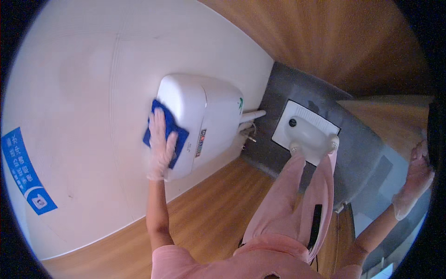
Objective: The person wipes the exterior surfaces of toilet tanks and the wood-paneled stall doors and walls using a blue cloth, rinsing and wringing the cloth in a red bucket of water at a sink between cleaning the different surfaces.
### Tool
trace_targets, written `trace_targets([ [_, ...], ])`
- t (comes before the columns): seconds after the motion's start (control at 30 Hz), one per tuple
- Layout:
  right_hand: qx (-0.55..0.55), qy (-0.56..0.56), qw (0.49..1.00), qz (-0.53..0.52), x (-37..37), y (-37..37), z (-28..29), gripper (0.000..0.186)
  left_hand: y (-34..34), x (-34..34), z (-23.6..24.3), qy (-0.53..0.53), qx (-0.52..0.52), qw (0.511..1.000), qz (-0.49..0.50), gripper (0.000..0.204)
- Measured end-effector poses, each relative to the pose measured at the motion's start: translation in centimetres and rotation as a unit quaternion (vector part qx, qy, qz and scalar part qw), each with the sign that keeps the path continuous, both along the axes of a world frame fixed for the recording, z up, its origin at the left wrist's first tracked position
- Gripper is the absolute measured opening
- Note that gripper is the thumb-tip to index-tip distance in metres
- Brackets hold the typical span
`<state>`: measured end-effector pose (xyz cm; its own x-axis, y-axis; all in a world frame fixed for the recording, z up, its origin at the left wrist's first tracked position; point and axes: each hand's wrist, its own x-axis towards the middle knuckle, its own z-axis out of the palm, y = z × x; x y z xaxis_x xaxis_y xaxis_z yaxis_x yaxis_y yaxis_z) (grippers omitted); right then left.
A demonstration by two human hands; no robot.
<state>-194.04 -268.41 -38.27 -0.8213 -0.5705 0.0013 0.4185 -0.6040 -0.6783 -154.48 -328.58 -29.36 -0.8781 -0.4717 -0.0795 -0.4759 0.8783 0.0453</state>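
Observation:
My left hand (162, 142), in a clear thin glove, holds a blue cloth (182, 137) pressed against the top of a white toilet cistern (220, 109) on the wall. Its fingers lie stretched over the cloth, thumb apart. Part of the cloth is hidden under the palm. At the far right, my right hand (417, 174), gloved too, is up at the edge of a wooden door panel (388, 123). Its fingers look bent around that edge, though the picture is dim there.
A white squat toilet (306, 128) is set in the dark grey floor (283, 90), my feet beside its near end. A white pipe (253, 116) and a metal valve (249, 135) sit below the cistern. Wooden partitions (320, 42) enclose the stall. A blue sign (28, 172) is on the wall.

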Motion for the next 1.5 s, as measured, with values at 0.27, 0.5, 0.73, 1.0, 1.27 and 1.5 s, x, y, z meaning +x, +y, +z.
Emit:
trace_targets([
  [0.27, 0.213, 0.112, 0.954, -0.179, 3.5, -10.7, 6.6, 0.042, -3.3, -16.7, -2.7, -0.091, -0.073, 0.993, -0.021, 0.044],
  [0.5, 0.159, 0.006, 0.968, -0.196, 2.9, -10.2, 6.2, 0.041, -1.8, -15.1, -22.3, -0.409, -0.366, 0.814, -0.188, 0.038],
  [0.73, 0.096, -0.054, 0.968, -0.227, 4.3, -12.1, 5.2, 0.048, -1.5, -4.1, -34.1, 0.0, -0.006, 1.0, -0.024, 0.023],
  [1.0, 0.08, -0.017, 0.976, -0.2, 1.8, -0.6, 0.1, 0.056, 6.5, 3.0, -20.2, -0.252, 0.134, 0.958, 0.025, 0.04],
  [1.27, -0.051, -0.007, 0.998, 0.034, 1.0, -2.1, 1.5, 0.05, 4.1, -1.0, -4.4, -0.251, -0.289, 0.901, -0.204, 0.072],
  [1.5, 0.191, -0.025, 0.914, -0.358, 3.1, -9.2, 4.4, 0.051, 4.1, -2.9, -9.9, -0.286, -0.388, 0.851, -0.21, 0.064],
])
